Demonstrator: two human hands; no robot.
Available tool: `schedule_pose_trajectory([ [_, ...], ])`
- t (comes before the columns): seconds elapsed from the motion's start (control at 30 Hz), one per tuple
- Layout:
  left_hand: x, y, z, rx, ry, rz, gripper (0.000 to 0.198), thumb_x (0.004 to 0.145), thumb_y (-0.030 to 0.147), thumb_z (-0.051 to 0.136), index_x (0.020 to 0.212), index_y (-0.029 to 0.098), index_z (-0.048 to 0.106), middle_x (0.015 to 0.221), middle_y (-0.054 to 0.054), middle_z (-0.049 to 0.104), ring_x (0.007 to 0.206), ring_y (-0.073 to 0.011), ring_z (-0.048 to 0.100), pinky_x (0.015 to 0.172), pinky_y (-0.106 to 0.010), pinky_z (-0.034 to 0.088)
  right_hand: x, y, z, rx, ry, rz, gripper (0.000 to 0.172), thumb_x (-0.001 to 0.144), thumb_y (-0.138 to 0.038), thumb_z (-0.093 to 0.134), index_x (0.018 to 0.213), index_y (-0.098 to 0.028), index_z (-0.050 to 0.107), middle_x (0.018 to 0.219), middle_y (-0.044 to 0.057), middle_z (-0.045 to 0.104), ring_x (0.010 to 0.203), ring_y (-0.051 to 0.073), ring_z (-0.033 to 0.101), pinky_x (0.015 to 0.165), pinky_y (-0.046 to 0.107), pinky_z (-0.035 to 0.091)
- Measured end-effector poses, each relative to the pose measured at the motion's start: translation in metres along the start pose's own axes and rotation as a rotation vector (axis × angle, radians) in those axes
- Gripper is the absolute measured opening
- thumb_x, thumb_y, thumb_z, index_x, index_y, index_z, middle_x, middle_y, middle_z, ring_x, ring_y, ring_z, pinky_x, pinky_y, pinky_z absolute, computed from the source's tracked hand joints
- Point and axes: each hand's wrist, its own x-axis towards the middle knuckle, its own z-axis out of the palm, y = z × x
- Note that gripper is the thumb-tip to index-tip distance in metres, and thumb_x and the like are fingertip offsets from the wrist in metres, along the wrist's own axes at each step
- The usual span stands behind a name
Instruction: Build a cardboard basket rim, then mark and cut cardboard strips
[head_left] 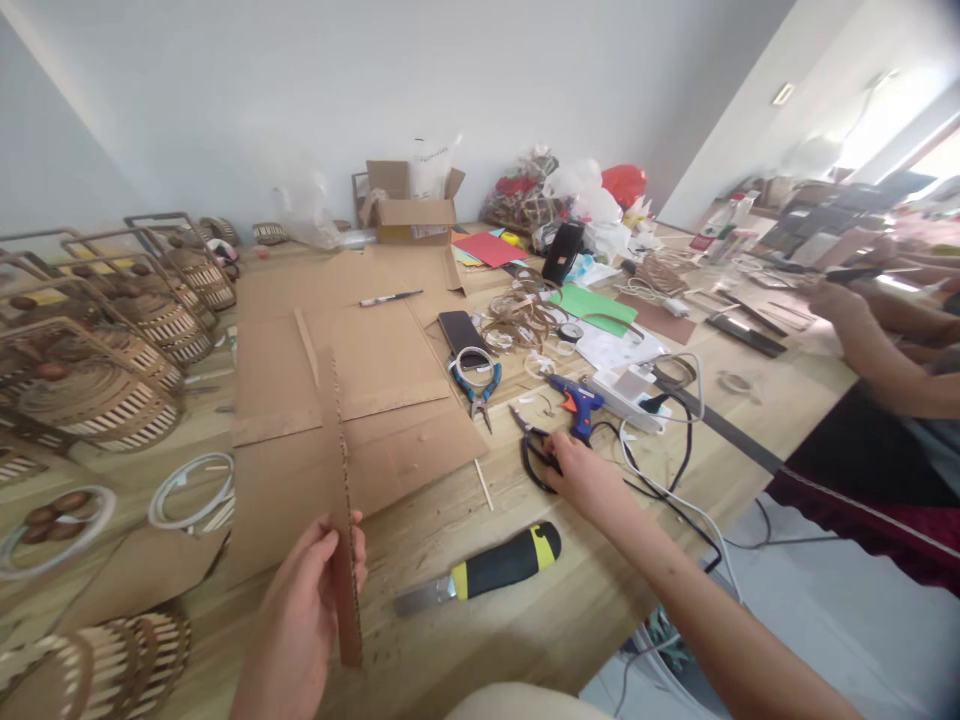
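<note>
My left hand (315,580) pinches a narrow cardboard strip (349,570) between thumb and fingers, its corrugated edge turned up. The strip rises in front of the flat cardboard sheets (390,350) on the table. Farther right, my right hand (570,465) has its fingers closed around the black handle of a pair of scissors (531,455), which still lie on the tabletop with the blades pointing away to the left. Just beyond that hand rests a blue glue gun (577,400). A snap-off utility knife (487,568) with a black and yellow handle lies between my two hands.
Woven baskets (97,390) crowd the left side. Pliers (478,385), a phone (461,335) and a power strip (630,395) with loose cables lie right of the cardboard. An open box (416,215) stands at the wall. Another person's arm (877,340) is at right.
</note>
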Motion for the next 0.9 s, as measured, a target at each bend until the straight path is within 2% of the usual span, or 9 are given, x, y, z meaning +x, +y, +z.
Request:
schedule_pose_trajectory([
  [0.13,0.003,-0.006,0.002,-0.001,0.021,-0.006,0.044,0.055,0.031,0.083,0.094,0.015,0.070,0.082,-0.003,0.073,0.079,-0.0173,0.066,0.068,-0.025,0.053,-0.008,0.001,-0.001,0.115,-0.041,-0.078,0.024,0.079,-0.017,0.059,0.103,-0.019,0.056,0.093,0.014,0.074,0.083,0.028,0.071,0.068,0.033,0.049],
  [0.2,0.004,-0.007,0.003,0.037,-0.024,0.021,0.044,0.057,0.034,0.084,0.094,0.016,0.070,0.080,-0.003,0.073,0.079,-0.0177,0.065,0.068,-0.026,0.052,-0.012,0.009,-0.001,0.172,-0.065,-0.117,0.025,0.082,-0.021,0.055,0.106,-0.019,0.054,0.094,0.016,0.074,0.083,0.029,0.072,0.069,0.036,0.051],
  [0.27,0.005,-0.007,0.004,0.078,-0.124,0.063,0.038,0.059,0.032,0.082,0.091,0.016,0.069,0.082,-0.003,0.072,0.079,-0.0179,0.065,0.066,-0.025,0.050,-0.013,0.019,0.000,0.243,-0.092,-0.139,0.027,0.084,-0.029,0.051,0.110,-0.020,0.051,0.082,0.013,0.072,0.072,0.029,0.070,0.065,0.038,0.052],
  [0.4,0.006,-0.005,0.004,0.094,-0.225,0.130,0.033,0.065,0.026,0.077,0.095,0.017,0.067,0.087,-0.004,0.071,0.081,-0.0176,0.064,0.067,-0.026,0.049,-0.018,0.021,0.000,0.779,-0.128,-0.169,0.046,0.078,-0.042,0.057,0.117,-0.024,0.042,0.075,0.004,0.066,0.066,0.024,0.065,0.058,0.036,0.052],
  [0.5,0.006,-0.004,0.004,0.068,-0.229,0.151,0.036,0.068,0.026,0.077,0.100,0.017,0.065,0.086,-0.003,0.069,0.080,-0.0171,0.063,0.069,-0.026,0.050,-0.031,-0.003,-0.007,0.988,-0.125,-0.204,0.060,0.078,-0.047,0.065,0.128,-0.027,0.036,0.076,-0.001,0.059,0.067,0.021,0.061,0.058,0.033,0.052],
  [0.57,0.005,-0.004,0.004,0.067,-0.220,0.170,0.037,0.069,0.028,0.078,0.101,0.017,0.063,0.085,-0.002,0.067,0.080,-0.0167,0.062,0.070,-0.026,0.050,-0.041,-0.026,-0.014,1.017,-0.113,-0.275,0.060,0.082,-0.049,0.066,0.131,-0.029,0.037,0.076,-0.002,0.054,0.064,0.018,0.057,0.057,0.031,0.051],
  [0.73,0.004,-0.003,0.004,0.089,-0.187,0.227,0.055,0.071,0.032,0.079,0.119,0.016,0.056,0.089,-0.003,0.067,0.081,-0.0173,0.063,0.068,-0.026,0.052,-0.058,-0.072,-0.020,1.042,-0.216,-0.588,0.072,0.085,-0.075,0.051,0.139,-0.027,0.042,0.084,0.002,0.054,0.074,0.020,0.057,0.065,0.033,0.051],
  [0.8,0.004,-0.001,0.004,0.079,-0.187,0.251,0.060,0.073,0.034,0.079,0.124,0.015,0.053,0.095,-0.005,0.069,0.084,-0.0186,0.064,0.068,-0.027,0.052,-0.062,-0.088,-0.016,1.047,-0.225,-0.584,0.071,0.084,-0.076,0.052,0.133,-0.024,0.047,0.087,0.004,0.057,0.077,0.021,0.059,0.067,0.034,0.051],
  [0.9,0.002,0.001,0.004,0.062,-0.180,0.293,0.062,0.075,0.037,0.079,0.126,0.015,0.051,0.104,-0.009,0.070,0.090,-0.0214,0.066,0.071,-0.030,0.054,-0.066,-0.111,-0.008,1.095,-0.257,-0.438,0.050,0.086,-0.063,0.061,0.115,-0.023,0.053,0.084,0.003,0.062,0.070,0.017,0.059,0.062,0.031,0.049],
])
